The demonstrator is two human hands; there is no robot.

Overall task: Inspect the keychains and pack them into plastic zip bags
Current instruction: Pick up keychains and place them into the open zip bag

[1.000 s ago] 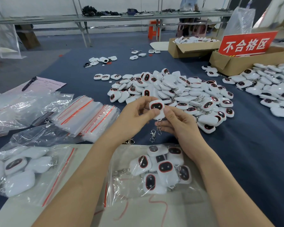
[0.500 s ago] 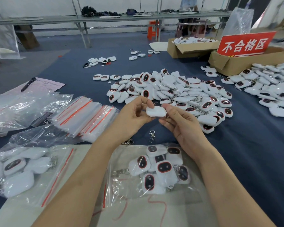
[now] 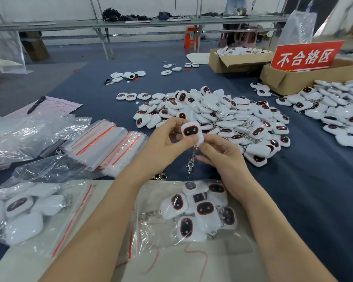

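I note a blue-covered table [image 3: 314, 200] with a large heap of keychains [image 3: 222, 117] at its centre. Nearest me lies a clear zip bag [image 3: 149, 237] with a red seal line, holding several keychains. A second filled bag [image 3: 55, 231] lies to its left. A stack of empty zip bags [image 3: 102, 145] lies just beyond that one. At far right a cardboard box [image 3: 304, 80] carries a red sign [image 3: 306, 58] reading 不合格区 in white.

The left hand [image 3: 167, 145] and right hand [image 3: 222, 157] meet above the near bag, both pinching one held keychain [image 3: 192, 132] between thumb and fingertips. It is a white rounded-square shell, with its dark oval window, ringed in red, facing me. Its metal clasp chain [image 3: 190, 165] hangs below, between the hands.
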